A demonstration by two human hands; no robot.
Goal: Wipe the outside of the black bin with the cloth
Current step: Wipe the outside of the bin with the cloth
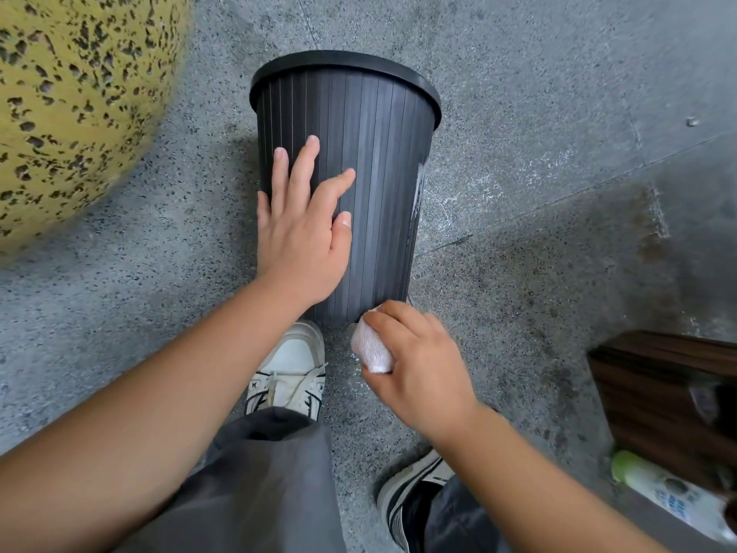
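A black ribbed bin [375, 161] lies tipped on the grey floor, its rim pointing away from me and its base toward my feet. My left hand [303, 229] rests flat on the bin's side with fingers spread, holding nothing. My right hand [414, 357] is closed around a bunched white cloth [371, 349] at the bin's near bottom edge, the cloth touching or almost touching the base. A whitish streak [418, 189] runs along the bin's right side.
A large yellow speckled rounded object [75, 101] stands at the left. A dark wooden box [670, 397] sits at the right, with a green-capped white bottle [658, 488] lying beside it. My two shoes [291, 373] stand just below the bin.
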